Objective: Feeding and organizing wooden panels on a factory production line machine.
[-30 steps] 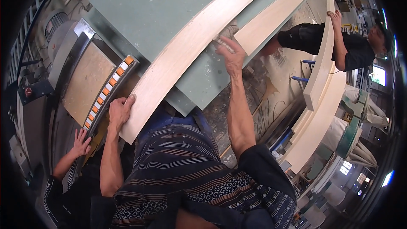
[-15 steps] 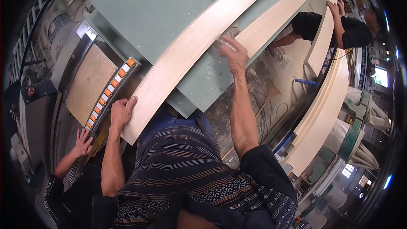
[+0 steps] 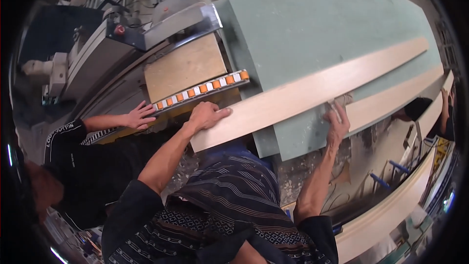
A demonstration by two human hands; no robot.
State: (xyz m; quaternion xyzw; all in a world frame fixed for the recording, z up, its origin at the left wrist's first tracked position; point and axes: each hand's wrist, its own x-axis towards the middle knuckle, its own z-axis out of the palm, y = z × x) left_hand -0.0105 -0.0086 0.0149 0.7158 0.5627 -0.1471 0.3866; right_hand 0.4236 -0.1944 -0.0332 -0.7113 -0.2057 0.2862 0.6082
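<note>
A long pale wooden board point(image 3: 312, 85) lies aslant over the green tabletop point(image 3: 337, 19), its near end reaching past the table edge toward me. My left hand point(image 3: 209, 116) grips that near end, thumb on top and fingers over the side edge. Along the board's right edge, my right hand point(image 3: 337, 120) is bent closed around a small greyish item point(image 3: 345, 99), too blurred to name. Just beyond that hand, a second pale board point(image 3: 391, 100) rests on the green surface.
Left, a co-worker's hand point(image 3: 140, 116) touches a curved strip of orange and white rollers point(image 3: 205, 88) beside a machine with a motor point(image 3: 173, 0). Another person point(image 3: 444, 112) holds a board at far right. More boards point(image 3: 391, 220) are stacked at lower right, near blue clamps point(image 3: 380, 181).
The view has swung to the left, showing more of the machine and the co-worker there. My left hand stays on the board's end; my right hand remains at its right edge.
</note>
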